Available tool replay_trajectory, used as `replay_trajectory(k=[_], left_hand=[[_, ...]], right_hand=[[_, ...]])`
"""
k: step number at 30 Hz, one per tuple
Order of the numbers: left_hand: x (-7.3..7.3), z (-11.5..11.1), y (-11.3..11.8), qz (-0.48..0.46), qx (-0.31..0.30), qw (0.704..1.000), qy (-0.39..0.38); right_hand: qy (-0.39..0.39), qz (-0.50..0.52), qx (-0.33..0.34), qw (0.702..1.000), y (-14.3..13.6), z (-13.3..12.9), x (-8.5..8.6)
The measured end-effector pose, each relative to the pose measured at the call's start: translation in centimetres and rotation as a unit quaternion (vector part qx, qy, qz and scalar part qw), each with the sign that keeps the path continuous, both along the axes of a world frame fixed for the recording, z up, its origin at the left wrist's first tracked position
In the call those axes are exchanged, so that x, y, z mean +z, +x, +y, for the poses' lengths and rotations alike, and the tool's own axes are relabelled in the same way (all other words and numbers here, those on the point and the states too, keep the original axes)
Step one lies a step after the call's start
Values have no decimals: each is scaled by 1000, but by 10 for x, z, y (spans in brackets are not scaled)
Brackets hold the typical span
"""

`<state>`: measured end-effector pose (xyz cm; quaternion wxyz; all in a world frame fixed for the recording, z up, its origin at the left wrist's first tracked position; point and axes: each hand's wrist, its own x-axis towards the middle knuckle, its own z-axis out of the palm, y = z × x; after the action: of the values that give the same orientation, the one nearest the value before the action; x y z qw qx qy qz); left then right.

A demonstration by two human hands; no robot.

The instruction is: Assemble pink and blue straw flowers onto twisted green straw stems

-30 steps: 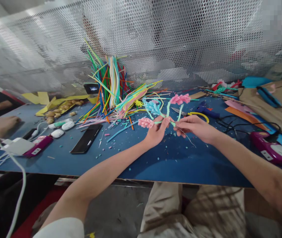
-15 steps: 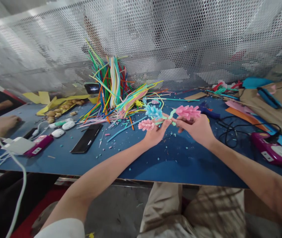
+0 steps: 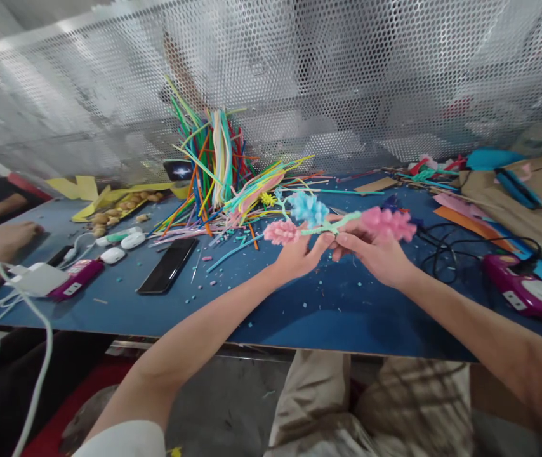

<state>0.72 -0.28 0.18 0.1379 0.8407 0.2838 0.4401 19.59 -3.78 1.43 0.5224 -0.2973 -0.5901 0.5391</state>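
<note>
Between my hands is a spray of pipe-cleaner flowers with light green twisted stems (image 3: 316, 230). A pale pink bloom (image 3: 282, 232) points left, a blue bloom (image 3: 309, 208) stands up in the middle, and a brighter pink bloom (image 3: 388, 224) spreads to the right. My left hand (image 3: 300, 255) pinches the stems near where they meet. Close beside it, my right hand (image 3: 376, 252) grips the same stems, thumb almost touching the left thumb. The fingers behind the flowers are partly hidden.
A heap of coloured pipe cleaners (image 3: 218, 165) leans against the perforated metal screen (image 3: 347, 76). On the blue table lie a black phone (image 3: 167, 266), a purple power strip (image 3: 521, 285) with black cable, and small scraps. Another person's hand (image 3: 18, 240) rests at far left.
The bright pink bloom has moved right and its stem lies flatter. The blue bloom has shifted right and slightly up. My thumbs have come closer together on the stems.
</note>
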Motion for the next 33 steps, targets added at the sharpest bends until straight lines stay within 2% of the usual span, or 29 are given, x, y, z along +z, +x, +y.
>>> replay_trajectory(k=[3, 8, 12, 17, 20, 25, 28, 33], left_hand=[[4, 0, 1, 12, 30, 999, 42], [12, -1, 2, 18, 52, 995, 81], [16, -2, 1, 31, 69, 990, 122], [16, 1, 0, 89, 94, 979, 155], [17, 1, -1, 107, 106, 976, 159], [21, -8, 2, 118, 148, 967, 171], [21, -14, 6, 123, 140, 971, 152], [12, -15, 10, 121, 114, 979, 121]], right_hand=[[-41, 85, 10, 996, -1, 2, -2], [-109, 136, 33, 984, 1, 2, 1], [-115, 167, 62, 977, -1, 0, 5], [-109, 163, 44, 980, -5, -1, 4], [-96, 157, 1, 983, -5, 2, 0], [5, 96, -152, 984, -2, 13, -7], [38, 54, -171, 983, 0, 14, -11], [43, -27, -186, 981, -2, 7, -16]])
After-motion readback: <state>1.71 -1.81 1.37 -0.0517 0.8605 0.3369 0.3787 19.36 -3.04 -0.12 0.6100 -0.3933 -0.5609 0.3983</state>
